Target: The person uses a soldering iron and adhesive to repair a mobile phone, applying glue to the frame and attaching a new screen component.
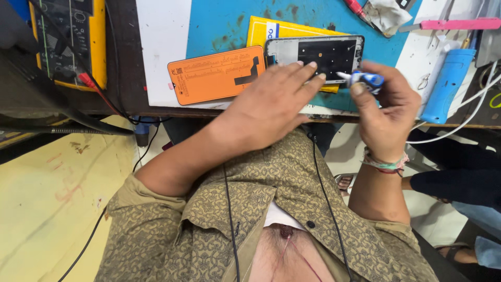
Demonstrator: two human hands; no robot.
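Opened phone pinned flat, small tube at its edge

Phone [326, 55], opened and lying back-side up, sits on the blue mat [219, 23] near the table's [130, 57] front edge; its dark inner plate is framed by a thin pale rim. Left hand [271, 102] lies flat with fingers spread and pressed on the phone's lower edge, covering part of it; right hand [383, 112] is closed around a small blue-and-white tube [362, 78], whose white tip touches the phone's right corner. An orange rectangular back cover [216, 73] with rounded corners lies just beside the phone on the left, overlapping a white sheet [159, 47]; a yellow card [271, 28] peeks out beneath the phone. A light blue cylindrical tool [443, 86] rests to the right, with a pink-handled tool [451, 24] above it and white cables [469, 112] trailing off the edge; a yellow multimeter [68, 39] with a red probe lead stands well apart at far left.
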